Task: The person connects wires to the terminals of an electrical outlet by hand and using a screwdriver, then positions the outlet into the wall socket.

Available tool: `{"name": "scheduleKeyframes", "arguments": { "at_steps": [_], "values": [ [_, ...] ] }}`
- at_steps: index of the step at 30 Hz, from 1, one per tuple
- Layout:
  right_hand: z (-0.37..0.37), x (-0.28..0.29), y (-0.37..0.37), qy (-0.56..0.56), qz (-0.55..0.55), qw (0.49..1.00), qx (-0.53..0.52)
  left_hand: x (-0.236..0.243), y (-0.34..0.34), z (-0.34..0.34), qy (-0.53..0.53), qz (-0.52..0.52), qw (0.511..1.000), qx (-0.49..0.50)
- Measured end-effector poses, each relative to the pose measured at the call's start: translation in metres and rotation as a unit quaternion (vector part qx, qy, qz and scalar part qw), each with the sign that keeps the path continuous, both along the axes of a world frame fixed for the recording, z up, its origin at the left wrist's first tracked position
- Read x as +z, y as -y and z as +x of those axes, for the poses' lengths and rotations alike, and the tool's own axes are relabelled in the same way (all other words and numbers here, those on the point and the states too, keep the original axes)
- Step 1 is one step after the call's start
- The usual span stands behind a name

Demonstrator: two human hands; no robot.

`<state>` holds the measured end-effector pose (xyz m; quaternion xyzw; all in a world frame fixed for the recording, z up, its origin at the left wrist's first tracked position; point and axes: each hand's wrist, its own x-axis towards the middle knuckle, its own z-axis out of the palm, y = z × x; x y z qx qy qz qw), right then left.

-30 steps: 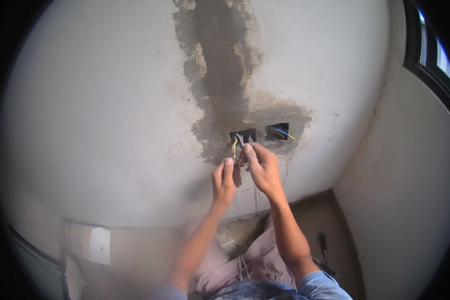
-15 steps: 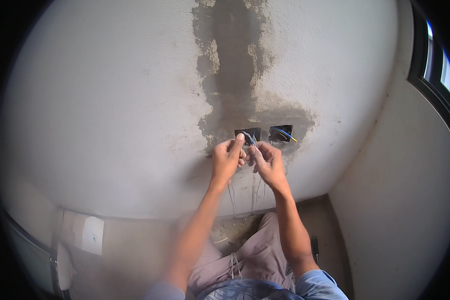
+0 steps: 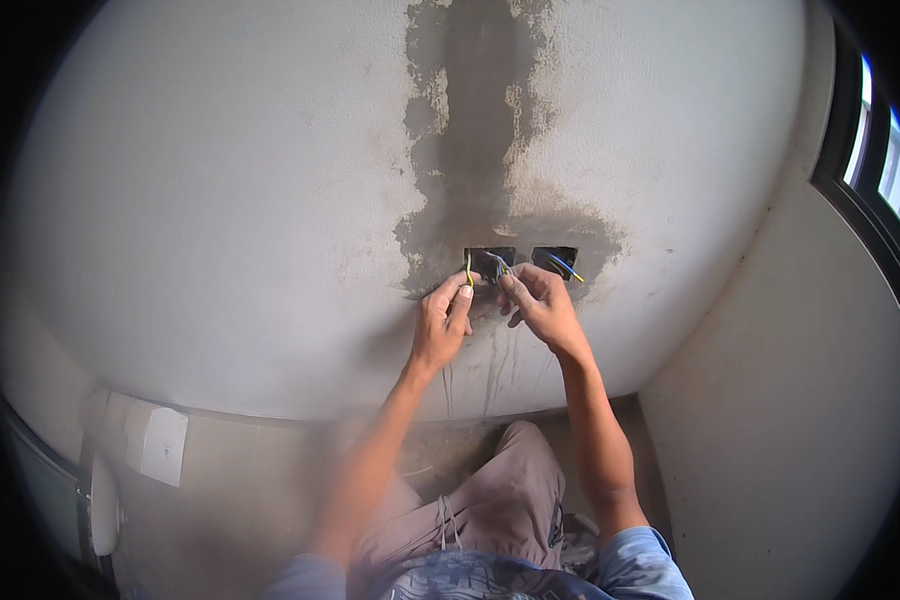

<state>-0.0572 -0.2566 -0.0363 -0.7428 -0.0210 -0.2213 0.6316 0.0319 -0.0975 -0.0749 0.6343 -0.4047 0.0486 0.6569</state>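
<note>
Left hand (image 3: pixel 444 318) pinching a yellow wire (image 3: pixel 469 275), right hand (image 3: pixel 542 305) pinching bluish wires (image 3: pixel 502 267).
All emerge from a wall box (image 3: pixel 506 254) at mid-frame, just above the hands; they should be light, springy and bendable, best pinched near their free ends.

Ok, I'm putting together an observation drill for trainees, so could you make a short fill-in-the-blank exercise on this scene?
1. The yellow wire is pinched in the ____ grip.
2. The right grip holds a bundle of wires running out of the ____ of the two wall openings.
3. The loose wires, held by neither grip, poke from the ____ opening.
4. The person's sleeves are coloured ____.

Missing words: left; left; right; blue.
</note>
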Motion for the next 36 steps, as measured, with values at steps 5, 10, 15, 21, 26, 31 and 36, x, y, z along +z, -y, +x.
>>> {"name": "scheduleKeyframes", "arguments": {
  "at_steps": [5, 10, 15, 21, 26, 31, 36],
  "values": [
    [-0.003, -0.004, -0.015, 0.03, -0.024, 0.998, -0.05, 0.032, -0.003, -0.022, -0.252, -0.051, 0.956, -0.144],
    [0.007, -0.025, -0.034, 0.1, -0.047, 0.984, -0.14, 0.039, -0.001, -0.044, -0.318, -0.112, 0.932, -0.134],
    [-0.021, 0.0, -0.051, 0.151, -0.098, 0.94, -0.291, 0.018, -0.032, -0.051, 0.004, 0.08, 0.995, 0.067],
    [-0.027, 0.0, -0.08, -0.002, 0.028, 0.983, -0.18, 0.047, -0.071, -0.028, 0.134, 0.218, 0.967, 0.008],
    [-0.025, -0.018, -0.119, 0.035, 0.256, 0.962, -0.088, 0.107, -0.075, 0.005, 0.261, 0.162, 0.95, 0.06],
    [0.002, -0.022, -0.124, 0.073, 0.461, 0.884, 0.001, 0.115, -0.046, 0.043, 0.499, 0.287, 0.817, -0.015],
    [0.006, -0.012, -0.115, 0.034, 0.476, 0.877, 0.049, 0.12, -0.029, 0.064, 0.622, 0.312, 0.717, -0.033]
  ]
}}
